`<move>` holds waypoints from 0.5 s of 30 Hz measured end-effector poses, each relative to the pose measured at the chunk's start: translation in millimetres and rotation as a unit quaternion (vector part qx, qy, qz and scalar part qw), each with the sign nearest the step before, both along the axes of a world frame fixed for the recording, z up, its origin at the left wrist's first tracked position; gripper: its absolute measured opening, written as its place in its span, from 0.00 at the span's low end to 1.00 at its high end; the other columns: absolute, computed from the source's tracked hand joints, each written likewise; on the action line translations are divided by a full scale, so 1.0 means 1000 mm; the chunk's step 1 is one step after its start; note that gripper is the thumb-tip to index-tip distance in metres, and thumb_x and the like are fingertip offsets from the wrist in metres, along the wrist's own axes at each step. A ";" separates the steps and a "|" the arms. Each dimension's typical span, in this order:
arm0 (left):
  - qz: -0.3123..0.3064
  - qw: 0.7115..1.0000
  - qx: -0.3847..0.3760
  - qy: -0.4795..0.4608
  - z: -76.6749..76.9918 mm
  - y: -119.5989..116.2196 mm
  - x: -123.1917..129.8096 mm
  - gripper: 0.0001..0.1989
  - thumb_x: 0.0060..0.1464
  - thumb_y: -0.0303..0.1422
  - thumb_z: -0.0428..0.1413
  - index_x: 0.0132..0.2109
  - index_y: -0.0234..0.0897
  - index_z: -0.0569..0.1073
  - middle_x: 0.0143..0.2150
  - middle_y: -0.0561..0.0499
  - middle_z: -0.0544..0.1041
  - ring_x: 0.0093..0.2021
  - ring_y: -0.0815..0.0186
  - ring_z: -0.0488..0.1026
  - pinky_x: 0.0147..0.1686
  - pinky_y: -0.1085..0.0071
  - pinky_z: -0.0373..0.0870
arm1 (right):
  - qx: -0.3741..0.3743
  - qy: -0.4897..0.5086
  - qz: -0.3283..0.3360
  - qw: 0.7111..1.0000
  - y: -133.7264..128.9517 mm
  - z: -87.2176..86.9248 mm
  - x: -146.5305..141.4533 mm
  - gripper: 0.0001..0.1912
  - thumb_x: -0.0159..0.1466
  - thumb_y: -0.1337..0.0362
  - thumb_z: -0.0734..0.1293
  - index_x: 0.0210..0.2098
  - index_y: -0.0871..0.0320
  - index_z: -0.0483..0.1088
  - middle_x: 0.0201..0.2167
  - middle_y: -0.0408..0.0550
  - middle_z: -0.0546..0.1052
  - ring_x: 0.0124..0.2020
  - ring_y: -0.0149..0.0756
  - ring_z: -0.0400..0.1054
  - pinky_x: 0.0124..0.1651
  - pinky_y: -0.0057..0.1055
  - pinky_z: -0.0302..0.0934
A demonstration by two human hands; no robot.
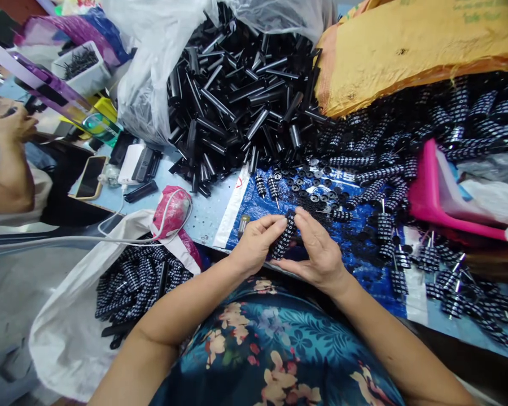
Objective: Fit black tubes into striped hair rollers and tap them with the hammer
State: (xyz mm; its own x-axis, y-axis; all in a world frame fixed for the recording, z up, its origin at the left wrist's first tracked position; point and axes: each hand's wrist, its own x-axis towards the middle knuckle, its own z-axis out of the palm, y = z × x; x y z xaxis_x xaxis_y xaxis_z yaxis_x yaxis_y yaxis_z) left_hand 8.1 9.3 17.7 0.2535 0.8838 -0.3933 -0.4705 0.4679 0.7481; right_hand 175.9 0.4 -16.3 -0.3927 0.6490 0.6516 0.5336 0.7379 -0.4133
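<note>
Both hands hold one black roller with rows of white digits, tilted in front of my body at the table edge. My left hand pinches it from the left, thumb near its upper end. From the right, my right hand grips it with the fingertips at its top and the thumb near its bottom. Just beyond lie two short number rollers on thin rods on a blue plastic sheet. Small black rings are scattered beside them.
A large heap of black tubes spills from a clear bag. More number rollers lie at right, near a pink bin and yellow sack. A white sack hangs at left below a phone. Another person's arm is far left.
</note>
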 end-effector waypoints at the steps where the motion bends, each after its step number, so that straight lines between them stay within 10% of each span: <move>1: -0.026 0.999 -0.016 -0.018 0.001 0.001 -0.003 0.19 0.49 0.44 0.68 0.39 0.33 0.78 0.32 0.51 0.78 0.31 0.69 0.75 0.37 0.71 0.73 | -0.011 0.004 0.007 1.000 0.000 0.000 0.000 0.55 0.58 0.52 0.76 0.74 0.57 0.46 0.68 0.62 0.63 0.66 0.55 0.63 0.64 0.52 0.67; 6: -0.111 0.989 -0.080 -0.064 -0.008 0.004 -0.017 0.23 0.45 0.45 0.70 0.42 0.35 0.74 0.32 0.48 0.80 0.30 0.64 0.78 0.32 0.68 0.75 | -0.101 0.006 0.047 0.994 -0.002 -0.005 0.001 0.59 0.58 0.42 0.72 0.75 0.57 0.37 0.72 0.64 0.55 0.70 0.57 0.56 0.66 0.55 0.62; 10: -0.010 0.984 0.091 0.150 -0.024 0.012 -0.046 0.20 0.49 0.44 0.66 0.43 0.37 0.74 0.34 0.50 0.79 0.31 0.66 0.75 0.35 0.69 0.72 | -0.112 -0.108 -0.050 0.987 -0.004 -0.017 0.005 0.40 0.66 0.49 0.68 0.70 0.58 0.52 0.63 0.63 0.69 0.64 0.55 0.64 0.62 0.52 0.64; 15: -0.030 0.804 0.261 0.534 -0.029 0.030 -0.101 0.10 0.53 0.37 0.62 0.40 0.37 0.79 0.37 0.48 0.79 0.38 0.63 0.73 0.40 0.66 0.66 | -0.107 -0.197 -0.101 0.969 -0.008 -0.021 0.013 0.11 0.71 0.63 0.62 0.49 0.59 0.72 0.39 0.54 0.78 0.39 0.42 0.72 0.43 0.37 0.66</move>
State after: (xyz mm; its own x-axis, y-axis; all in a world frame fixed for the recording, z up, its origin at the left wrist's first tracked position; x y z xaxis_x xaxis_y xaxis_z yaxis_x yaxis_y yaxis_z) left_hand -93.1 39.7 -11.6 0.0658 0.9978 0.0064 0.5820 -0.0435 0.8121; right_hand 188.9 -7.7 -37.5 -0.4345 0.8427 0.3179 0.8061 0.5213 -0.2801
